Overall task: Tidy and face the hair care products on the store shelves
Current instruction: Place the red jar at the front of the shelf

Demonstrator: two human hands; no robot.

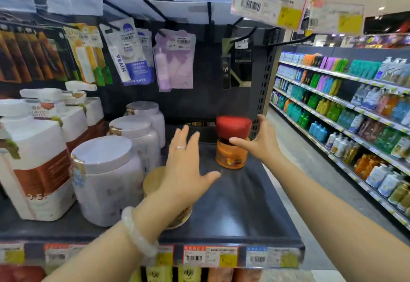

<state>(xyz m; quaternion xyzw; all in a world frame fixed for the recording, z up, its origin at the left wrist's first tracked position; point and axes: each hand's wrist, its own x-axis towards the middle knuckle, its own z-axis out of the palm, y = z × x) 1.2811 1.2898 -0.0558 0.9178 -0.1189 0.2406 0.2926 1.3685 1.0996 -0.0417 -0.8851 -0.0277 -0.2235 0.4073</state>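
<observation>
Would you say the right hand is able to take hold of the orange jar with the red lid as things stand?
Probably yes: the right hand is open right beside the orange jar, thumb across its front, and the dark shelf around it is bare.

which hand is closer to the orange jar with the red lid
Right. The right hand is at the orange jar, fingers at its neck just under the red lid. The left hand, open, hovers to the jar's left, clear of it.

Dark shelf (239, 210) carries white jugs (37, 166), lilac tubs (106, 179), one orange jar (231, 148).
</observation>
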